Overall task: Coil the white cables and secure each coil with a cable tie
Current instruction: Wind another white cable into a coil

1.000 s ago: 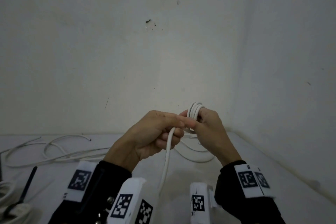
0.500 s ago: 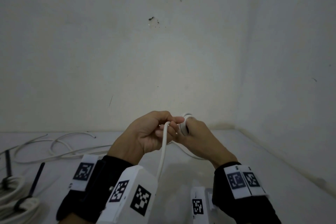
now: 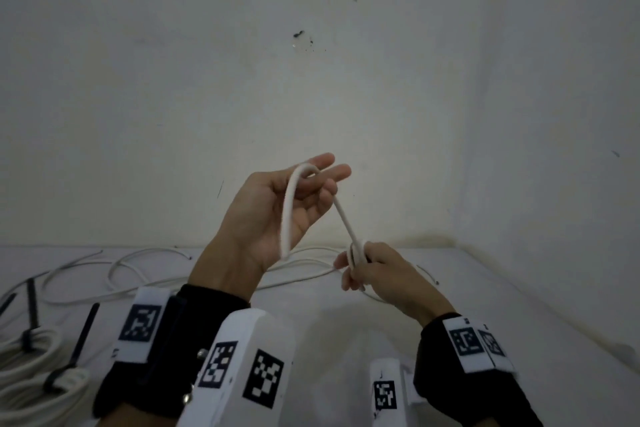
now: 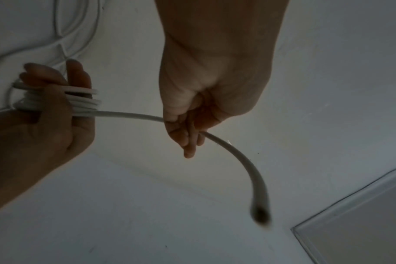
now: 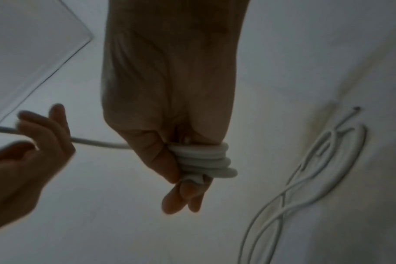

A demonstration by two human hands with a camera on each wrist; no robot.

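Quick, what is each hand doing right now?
Left hand: fingers curled round the free end of the white cable.
Right hand: grips the small coil wound round its fingers.

White cable partly coiled, free end dangling.

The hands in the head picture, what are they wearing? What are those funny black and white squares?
Both hands are bare, with no gloves. The left hand and the right hand come out of black sleeves. White bands wrap each wrist, printed with black-and-white square patterns like pixel codes. White box-shaped blocks with the same patterns sit on the wrists, likely the wrist cameras.
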